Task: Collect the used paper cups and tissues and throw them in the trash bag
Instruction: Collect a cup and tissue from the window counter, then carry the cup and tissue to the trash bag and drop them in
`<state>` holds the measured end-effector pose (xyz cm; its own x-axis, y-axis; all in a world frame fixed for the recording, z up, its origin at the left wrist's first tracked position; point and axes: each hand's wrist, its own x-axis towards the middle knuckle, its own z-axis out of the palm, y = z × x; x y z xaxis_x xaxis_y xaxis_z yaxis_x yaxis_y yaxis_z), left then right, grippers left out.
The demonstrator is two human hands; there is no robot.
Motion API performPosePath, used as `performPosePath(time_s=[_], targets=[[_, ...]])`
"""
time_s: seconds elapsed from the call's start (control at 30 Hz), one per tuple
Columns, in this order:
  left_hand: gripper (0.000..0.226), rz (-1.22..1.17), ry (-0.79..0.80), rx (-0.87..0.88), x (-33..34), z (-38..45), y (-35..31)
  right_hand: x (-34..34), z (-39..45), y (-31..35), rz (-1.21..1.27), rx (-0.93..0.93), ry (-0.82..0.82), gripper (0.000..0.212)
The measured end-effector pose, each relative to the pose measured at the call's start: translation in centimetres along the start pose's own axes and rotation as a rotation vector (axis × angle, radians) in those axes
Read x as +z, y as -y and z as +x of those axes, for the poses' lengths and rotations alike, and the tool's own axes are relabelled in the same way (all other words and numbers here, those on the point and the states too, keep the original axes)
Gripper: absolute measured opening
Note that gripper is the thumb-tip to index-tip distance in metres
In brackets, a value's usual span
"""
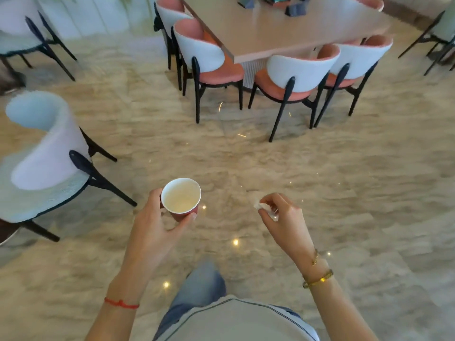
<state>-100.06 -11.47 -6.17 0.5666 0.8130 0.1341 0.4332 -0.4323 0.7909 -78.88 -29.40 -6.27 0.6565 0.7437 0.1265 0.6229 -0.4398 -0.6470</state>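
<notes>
Red paper cup (181, 199): upright in left hand (157, 225), carried short of the long desk (283, 28).
Crumpled white tissue (267, 210): pinched in right hand (283, 215), likely bound for the trash.

A glossy, beige, marble-patterned floor (344, 193) is seen stretching across the whole view, dotted with small bright reflections of lights. On it a long tan table (283, 33) is stood at the top, with several dark, blurred objects (295, 8) laid on its far end. Pink-and-white chairs (295, 77) on black legs are tucked close around the table's near corner. A pale blue chair (44, 163) is planted on the floor at the left, and another (22, 33) is set further back.
</notes>
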Motion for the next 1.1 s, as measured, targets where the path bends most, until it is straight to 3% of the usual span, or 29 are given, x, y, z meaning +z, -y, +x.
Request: performPosePath(time_s=[0.33,0.67,1.1], targets=[[0.069,-0.005,-0.115,-0.125,1.7,16.5,4.0,6.3,20.4,-0.5,0.030,-0.111,0.148,0.013],[0.068,0.004,-0.141,-0.084,0.1,40.1,5.6,10.7,45.3,3.1,0.052,-0.184,0.110,0.011],[0.063,0.045,-0.191,-0.101,2.3,67.8,9.4,16.9,73.2,2.7,0.027,-0.198,0.163,0.015]])
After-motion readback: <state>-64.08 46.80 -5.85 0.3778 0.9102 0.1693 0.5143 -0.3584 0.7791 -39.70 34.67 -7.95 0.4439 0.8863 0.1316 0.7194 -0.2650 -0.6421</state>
